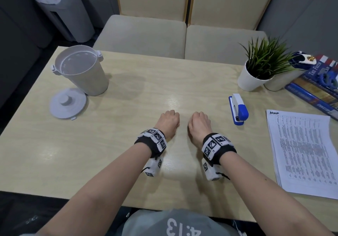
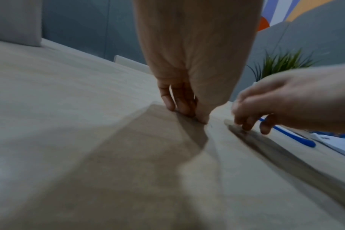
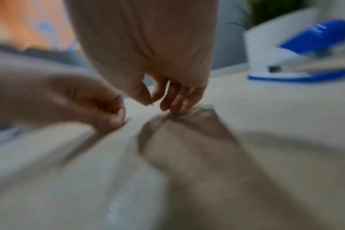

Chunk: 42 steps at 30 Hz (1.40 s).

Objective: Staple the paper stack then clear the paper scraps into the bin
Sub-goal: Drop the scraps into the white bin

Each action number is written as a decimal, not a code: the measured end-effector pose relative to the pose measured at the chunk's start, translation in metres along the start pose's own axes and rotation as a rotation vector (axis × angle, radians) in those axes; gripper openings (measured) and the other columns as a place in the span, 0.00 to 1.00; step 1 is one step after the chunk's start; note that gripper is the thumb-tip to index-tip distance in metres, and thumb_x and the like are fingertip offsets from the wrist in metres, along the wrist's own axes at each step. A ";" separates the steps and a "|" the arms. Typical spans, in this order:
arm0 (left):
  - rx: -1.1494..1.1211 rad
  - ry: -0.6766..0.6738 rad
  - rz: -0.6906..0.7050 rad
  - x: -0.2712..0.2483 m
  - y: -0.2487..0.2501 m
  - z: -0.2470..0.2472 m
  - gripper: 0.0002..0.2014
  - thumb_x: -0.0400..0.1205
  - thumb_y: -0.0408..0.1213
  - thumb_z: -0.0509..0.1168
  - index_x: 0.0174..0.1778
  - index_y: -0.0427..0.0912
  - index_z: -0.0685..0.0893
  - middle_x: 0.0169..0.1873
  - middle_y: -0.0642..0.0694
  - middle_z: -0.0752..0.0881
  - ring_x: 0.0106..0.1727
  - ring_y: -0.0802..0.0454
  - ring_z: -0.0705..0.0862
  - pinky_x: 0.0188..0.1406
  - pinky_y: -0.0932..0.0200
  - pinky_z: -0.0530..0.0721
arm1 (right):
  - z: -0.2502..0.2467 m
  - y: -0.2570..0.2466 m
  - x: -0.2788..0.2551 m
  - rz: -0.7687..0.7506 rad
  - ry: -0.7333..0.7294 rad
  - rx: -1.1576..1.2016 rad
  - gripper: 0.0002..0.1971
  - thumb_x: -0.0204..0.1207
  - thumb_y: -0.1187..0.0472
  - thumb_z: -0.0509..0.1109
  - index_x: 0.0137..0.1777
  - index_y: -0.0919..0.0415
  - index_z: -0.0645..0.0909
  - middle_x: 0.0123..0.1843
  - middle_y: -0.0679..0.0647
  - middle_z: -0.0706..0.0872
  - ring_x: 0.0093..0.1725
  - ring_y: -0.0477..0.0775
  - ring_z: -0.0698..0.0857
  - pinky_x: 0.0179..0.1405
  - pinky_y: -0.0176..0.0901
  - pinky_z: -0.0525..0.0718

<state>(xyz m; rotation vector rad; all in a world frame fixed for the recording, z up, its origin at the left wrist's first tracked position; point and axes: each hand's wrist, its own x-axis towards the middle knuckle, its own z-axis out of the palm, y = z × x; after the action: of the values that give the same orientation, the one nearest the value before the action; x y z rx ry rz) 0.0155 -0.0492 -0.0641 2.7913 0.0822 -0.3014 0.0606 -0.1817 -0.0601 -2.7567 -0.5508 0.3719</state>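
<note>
Both hands sit side by side at the table's middle. My left hand (image 1: pixel 169 120) has its fingers curled tight, tips bunched with the thumb on the wood (image 2: pixel 184 112), and holds nothing I can see. My right hand (image 1: pixel 199 122) hangs loosely curled, fingertips brushing the table (image 3: pixel 161 102); a tiny sliver shows at its thumb tip, too small to name. A blue and white stapler (image 1: pixel 238 108) lies right of the right hand. The printed paper stack (image 1: pixel 301 150) rests at the right edge. A white bin (image 1: pixel 80 69) stands uncovered at the far left. No paper scraps are visible.
The bin's round lid (image 1: pixel 67 103) lies flat in front of the bin. A potted plant (image 1: pixel 256 76) and stacked books (image 1: pixel 314 89) occupy the far right corner. Two cushioned seats (image 1: pixel 146 34) face the table's far edge.
</note>
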 end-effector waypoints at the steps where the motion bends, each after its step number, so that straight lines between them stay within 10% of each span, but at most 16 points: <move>1: -0.024 0.024 0.004 -0.002 -0.001 0.000 0.09 0.83 0.34 0.58 0.55 0.33 0.78 0.54 0.34 0.81 0.55 0.35 0.79 0.55 0.45 0.76 | -0.005 0.000 -0.001 0.060 0.012 0.157 0.12 0.80 0.63 0.55 0.54 0.69 0.77 0.54 0.62 0.81 0.57 0.63 0.77 0.59 0.53 0.74; 9: -0.592 0.245 -0.359 -0.023 -0.032 -0.016 0.02 0.77 0.32 0.67 0.42 0.38 0.84 0.36 0.47 0.85 0.39 0.51 0.80 0.42 0.61 0.76 | 0.000 -0.002 -0.002 0.361 -0.056 0.838 0.07 0.69 0.74 0.66 0.37 0.62 0.79 0.29 0.58 0.85 0.27 0.58 0.82 0.30 0.46 0.84; 16: -0.719 0.303 -0.505 -0.049 -0.061 -0.016 0.13 0.73 0.33 0.73 0.28 0.52 0.79 0.26 0.56 0.81 0.33 0.55 0.80 0.38 0.61 0.78 | 0.008 -0.022 0.001 -0.111 -0.090 0.216 0.09 0.77 0.68 0.62 0.51 0.63 0.83 0.49 0.57 0.87 0.50 0.57 0.84 0.54 0.49 0.83; 32: -0.707 0.298 -0.454 -0.056 -0.049 -0.013 0.07 0.73 0.31 0.73 0.33 0.45 0.83 0.25 0.56 0.81 0.27 0.63 0.78 0.26 0.79 0.73 | 0.006 -0.043 0.010 -0.253 -0.275 -0.283 0.18 0.74 0.80 0.53 0.61 0.71 0.73 0.60 0.65 0.75 0.57 0.65 0.78 0.51 0.51 0.77; 37: -0.699 0.332 -0.481 -0.062 -0.057 -0.019 0.08 0.73 0.32 0.72 0.32 0.47 0.82 0.26 0.54 0.82 0.28 0.61 0.78 0.34 0.67 0.76 | -0.008 -0.022 0.026 0.001 -0.403 0.215 0.08 0.79 0.66 0.55 0.44 0.65 0.75 0.45 0.60 0.81 0.42 0.59 0.81 0.46 0.51 0.81; 42: -0.747 0.446 -0.495 -0.072 -0.073 -0.046 0.05 0.74 0.32 0.71 0.33 0.44 0.82 0.28 0.50 0.84 0.29 0.58 0.80 0.35 0.65 0.78 | -0.018 -0.015 0.030 0.332 -0.421 1.154 0.17 0.81 0.74 0.55 0.30 0.66 0.71 0.29 0.60 0.71 0.29 0.57 0.74 0.34 0.48 0.76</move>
<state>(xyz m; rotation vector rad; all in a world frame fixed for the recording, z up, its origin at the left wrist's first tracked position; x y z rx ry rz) -0.0525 0.0331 -0.0293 2.0052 0.8135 0.2158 0.0882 -0.1602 -0.0437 -1.6227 0.0805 0.9807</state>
